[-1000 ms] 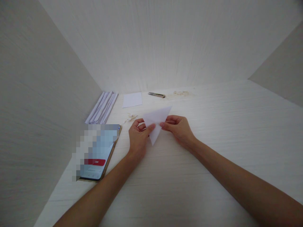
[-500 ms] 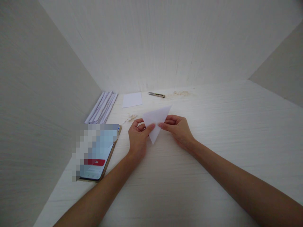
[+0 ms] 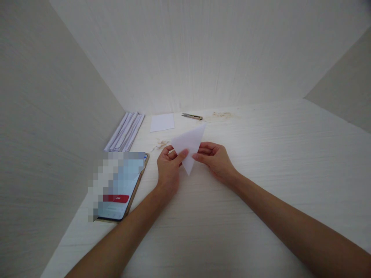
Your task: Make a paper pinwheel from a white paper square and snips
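Note:
A white sheet folded into a triangle [image 3: 188,146] is held just above the white table [image 3: 261,162], one point aimed down toward me. My left hand [image 3: 168,166] pinches its left edge between thumb and fingers. My right hand [image 3: 216,159] pinches the right side, thumb on top. The two hands sit close together at the table's middle.
A phone [image 3: 121,189] with a lit screen leans by the left wall. Behind it lies a stack of folded white papers [image 3: 125,132]. A small white sheet [image 3: 162,122], thread snips [image 3: 191,116] and bits of debris [image 3: 222,114] lie near the back wall.
The triangle has tilted: its upper right corner rose and swung slightly left. Both hands shifted a little toward the left and kept their hold.

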`<state>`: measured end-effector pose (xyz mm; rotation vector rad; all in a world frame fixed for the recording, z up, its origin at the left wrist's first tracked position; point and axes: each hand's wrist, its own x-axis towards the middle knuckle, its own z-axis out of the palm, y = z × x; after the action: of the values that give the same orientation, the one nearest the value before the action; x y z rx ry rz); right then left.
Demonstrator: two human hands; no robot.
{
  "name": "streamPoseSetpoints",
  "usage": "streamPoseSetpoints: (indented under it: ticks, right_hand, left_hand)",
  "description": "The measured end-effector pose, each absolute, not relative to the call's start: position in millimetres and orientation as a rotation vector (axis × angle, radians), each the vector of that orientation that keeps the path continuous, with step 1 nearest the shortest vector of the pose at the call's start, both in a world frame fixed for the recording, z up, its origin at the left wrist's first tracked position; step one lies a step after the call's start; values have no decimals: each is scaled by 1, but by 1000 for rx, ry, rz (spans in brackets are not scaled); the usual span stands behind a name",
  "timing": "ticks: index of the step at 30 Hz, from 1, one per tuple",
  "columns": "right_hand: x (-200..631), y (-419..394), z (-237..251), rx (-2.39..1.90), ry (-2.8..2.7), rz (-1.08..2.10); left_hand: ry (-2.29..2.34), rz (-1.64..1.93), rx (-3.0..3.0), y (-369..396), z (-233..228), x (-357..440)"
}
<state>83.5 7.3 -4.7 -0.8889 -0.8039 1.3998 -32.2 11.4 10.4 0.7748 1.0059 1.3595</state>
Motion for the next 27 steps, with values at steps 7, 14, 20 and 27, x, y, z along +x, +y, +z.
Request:
streamPoseSetpoints:
  ticks: [7,14,20,27]
  right_hand:
    - [80,7,-3,-929,-824,1328]
    - [82,7,-2,-934,-812,1200]
    - [83,7,-3,-956,-782,1150]
    - [84,7,-4,-984,-683,1219]
  left_hand:
    - [1014,1364,795,12,8,-32]
    - [1049,1299,986,7,3,-29]
    - [1053,1102,1108,6,3,-30]
    - [1061,1069,1092,6,6,-30]
